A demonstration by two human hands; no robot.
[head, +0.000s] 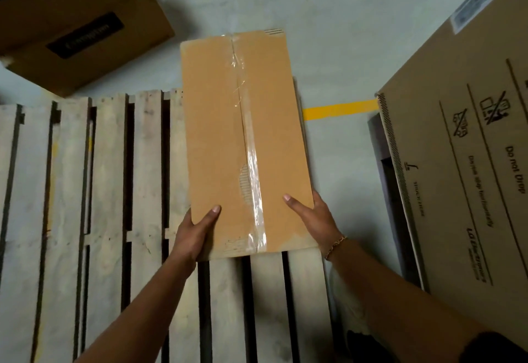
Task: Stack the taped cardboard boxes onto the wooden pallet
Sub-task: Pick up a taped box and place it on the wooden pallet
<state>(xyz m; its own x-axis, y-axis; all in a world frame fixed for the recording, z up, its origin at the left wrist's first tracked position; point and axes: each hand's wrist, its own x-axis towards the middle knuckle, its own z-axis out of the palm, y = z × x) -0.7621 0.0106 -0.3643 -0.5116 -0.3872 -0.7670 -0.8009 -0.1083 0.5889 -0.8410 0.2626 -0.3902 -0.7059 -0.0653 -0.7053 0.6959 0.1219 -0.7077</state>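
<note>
Three cardboard boxes are counted: one taped box (223,134), one dark box (85,33), one large printed box (457,176). One wooden pallet (108,191), one left hand (197,234), one right hand (314,216) and one yellow floor stripe (340,108) are seen.

Location assessed as a warehouse or goods-storage floor. Grounds: I stand over a bare grey concrete floor (328,33) marked with a yellow line (340,108). A worn wooden pallet (108,191) lies on it, with a taped cardboard box (217,134) above its slats. To my right stands a large shipping carton (457,176) printed with handling pictograms and "Do not Drop". A brown carton (143,28) with a black label sits far left.
</note>
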